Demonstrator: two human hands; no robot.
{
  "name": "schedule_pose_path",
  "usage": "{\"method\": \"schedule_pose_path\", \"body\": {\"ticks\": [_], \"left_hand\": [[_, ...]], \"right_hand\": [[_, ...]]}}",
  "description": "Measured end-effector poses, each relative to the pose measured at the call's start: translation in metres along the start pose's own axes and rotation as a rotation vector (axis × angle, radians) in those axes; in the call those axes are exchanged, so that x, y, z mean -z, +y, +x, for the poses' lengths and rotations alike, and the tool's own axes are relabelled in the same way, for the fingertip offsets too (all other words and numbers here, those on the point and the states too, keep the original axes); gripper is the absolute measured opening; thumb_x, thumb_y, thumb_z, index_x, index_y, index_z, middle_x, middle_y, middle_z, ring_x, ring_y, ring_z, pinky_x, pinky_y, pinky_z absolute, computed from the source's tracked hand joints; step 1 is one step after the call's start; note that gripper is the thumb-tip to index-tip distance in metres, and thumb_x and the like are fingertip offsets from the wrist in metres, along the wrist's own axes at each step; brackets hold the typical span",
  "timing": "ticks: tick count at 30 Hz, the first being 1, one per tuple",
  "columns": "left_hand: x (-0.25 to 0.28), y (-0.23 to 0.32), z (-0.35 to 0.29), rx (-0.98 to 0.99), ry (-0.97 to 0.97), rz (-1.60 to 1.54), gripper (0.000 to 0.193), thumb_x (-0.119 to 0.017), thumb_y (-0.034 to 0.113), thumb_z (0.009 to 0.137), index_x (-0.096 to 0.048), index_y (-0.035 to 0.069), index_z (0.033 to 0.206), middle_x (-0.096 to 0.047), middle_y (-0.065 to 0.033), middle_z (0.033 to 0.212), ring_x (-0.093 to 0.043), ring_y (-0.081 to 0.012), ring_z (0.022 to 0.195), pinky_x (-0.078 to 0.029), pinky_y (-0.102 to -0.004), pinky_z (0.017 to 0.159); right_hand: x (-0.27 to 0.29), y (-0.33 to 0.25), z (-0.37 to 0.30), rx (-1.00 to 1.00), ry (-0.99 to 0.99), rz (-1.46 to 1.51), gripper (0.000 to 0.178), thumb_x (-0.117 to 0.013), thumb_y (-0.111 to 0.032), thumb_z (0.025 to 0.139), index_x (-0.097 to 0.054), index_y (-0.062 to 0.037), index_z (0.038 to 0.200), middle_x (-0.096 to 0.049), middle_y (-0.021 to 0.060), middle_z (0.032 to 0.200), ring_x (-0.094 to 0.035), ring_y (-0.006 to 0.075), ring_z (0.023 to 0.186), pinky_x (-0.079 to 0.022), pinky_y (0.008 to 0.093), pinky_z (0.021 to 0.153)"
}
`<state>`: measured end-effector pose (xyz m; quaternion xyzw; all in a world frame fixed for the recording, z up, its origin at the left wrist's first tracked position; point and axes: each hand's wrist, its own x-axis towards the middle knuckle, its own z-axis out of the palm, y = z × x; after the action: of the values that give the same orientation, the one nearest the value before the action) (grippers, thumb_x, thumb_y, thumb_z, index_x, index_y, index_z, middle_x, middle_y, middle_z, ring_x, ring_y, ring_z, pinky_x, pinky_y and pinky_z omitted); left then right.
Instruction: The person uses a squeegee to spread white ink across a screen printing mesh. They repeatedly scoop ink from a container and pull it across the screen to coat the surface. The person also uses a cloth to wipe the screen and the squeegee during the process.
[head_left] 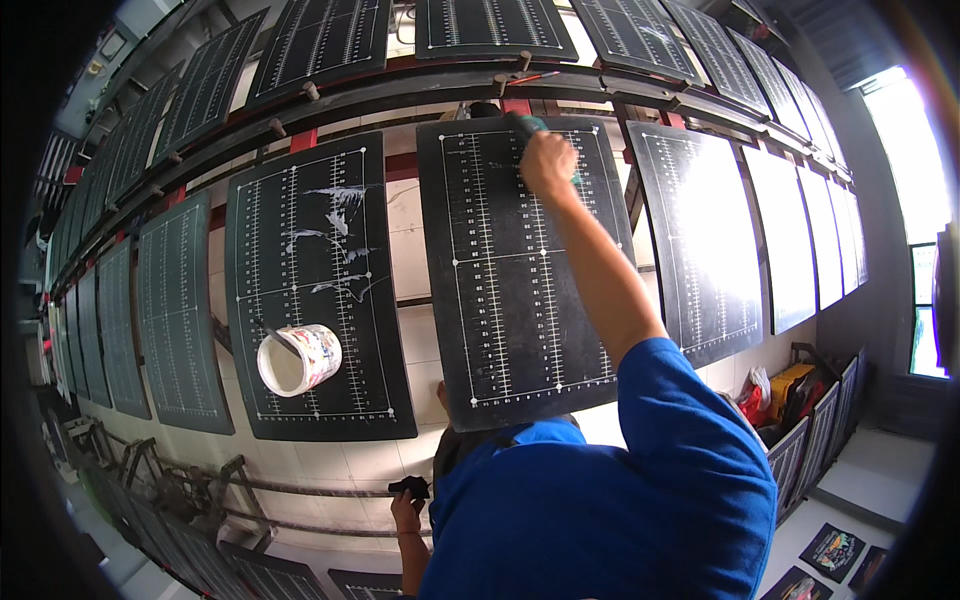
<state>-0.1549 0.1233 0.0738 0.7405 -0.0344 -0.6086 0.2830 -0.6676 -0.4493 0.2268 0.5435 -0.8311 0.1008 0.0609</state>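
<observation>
In front of me lies a black board (505,300) printed with white ruler scales and a thin white outline. My right hand (550,165) reaches to its far end, closed round a green object (530,124); its kind is blurred and mostly covered by the fingers. That object appears to rest on the board's surface. Low at my left side, my left hand (406,510) grips a small crumpled black cloth-like piece (410,487), away from the board. On the neighbouring board (265,215) to the left are whitish smears and a white tub (322,352) with pale paste and a stick in it.
More ruled boards (180,310) line up on both sides, and a second row (495,30) stands beyond a dark metal rail (400,90). A thin orange-handled tool (530,79) lies on that rail. Bags and a yellow box (788,388) sit at the right, near a bright window.
</observation>
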Motion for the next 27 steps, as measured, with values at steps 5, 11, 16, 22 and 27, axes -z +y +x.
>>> {"method": "schedule_pose_path", "body": {"ticks": [5, 11, 16, 22, 27], "left_hand": [[0.009, 0.005, 0.053, -0.269, -0.166, 0.325, 0.022, -0.056, 0.017, 0.097, -0.063, 0.001, 0.112, -0.067, -0.0072, 0.097, -0.066, -0.0168, 0.077, -0.056, -0.0294, 0.064], [-0.013, 0.063, 0.054, -0.187, -0.105, 0.012, 0.015, -0.058, 0.016, 0.097, -0.065, 0.003, 0.100, -0.065, -0.0036, 0.093, -0.063, -0.0122, 0.079, -0.054, -0.0264, 0.068], [0.024, 0.032, 0.047, -0.175, -0.041, 0.164, 0.015, -0.058, 0.015, 0.098, -0.065, 0.003, 0.102, -0.065, -0.0042, 0.091, -0.063, -0.0129, 0.079, -0.056, -0.0282, 0.065], [0.040, 0.004, 0.005, -0.004, 0.070, 0.104, 0.016, -0.057, 0.015, 0.098, -0.066, 0.003, 0.102, -0.066, -0.0043, 0.088, -0.064, -0.0127, 0.069, -0.055, -0.0269, 0.059], [0.046, -0.020, -0.001, 0.036, 0.077, 0.054, 0.016, -0.058, 0.015, 0.097, -0.065, 0.001, 0.102, -0.067, -0.0050, 0.088, -0.064, -0.0131, 0.065, -0.055, -0.0263, 0.057]], "right_hand": [[0.022, -0.032, -0.119, 0.419, -0.192, -0.101, 0.020, -0.056, -0.011, 0.087, -0.060, -0.0036, 0.105, -0.063, 0.0130, 0.101, -0.066, 0.0244, 0.090, -0.056, 0.0369, 0.072], [0.104, -0.002, -0.162, 0.340, -0.587, 0.009, 0.027, -0.062, -0.015, 0.081, -0.062, -0.0062, 0.106, -0.068, 0.0137, 0.092, -0.070, 0.0312, 0.090, -0.056, 0.0447, 0.074], [0.067, 0.071, -0.027, -0.200, -0.190, 0.037, 0.028, -0.064, -0.022, 0.076, -0.070, -0.0063, 0.099, -0.071, 0.0206, 0.098, -0.069, 0.0387, 0.096, -0.055, 0.0496, 0.084], [0.038, 0.082, 0.061, -0.330, -0.163, -0.010, 0.037, -0.061, -0.025, 0.082, -0.071, -0.0019, 0.109, -0.070, 0.0216, 0.113, -0.067, 0.0369, 0.108, -0.052, 0.0459, 0.092], [0.019, -0.026, 0.044, -0.179, -0.171, 0.045, 0.028, -0.057, -0.019, 0.084, -0.073, -0.0016, 0.098, -0.072, 0.0211, 0.103, -0.070, 0.0384, 0.098, -0.056, 0.0464, 0.084]]}}
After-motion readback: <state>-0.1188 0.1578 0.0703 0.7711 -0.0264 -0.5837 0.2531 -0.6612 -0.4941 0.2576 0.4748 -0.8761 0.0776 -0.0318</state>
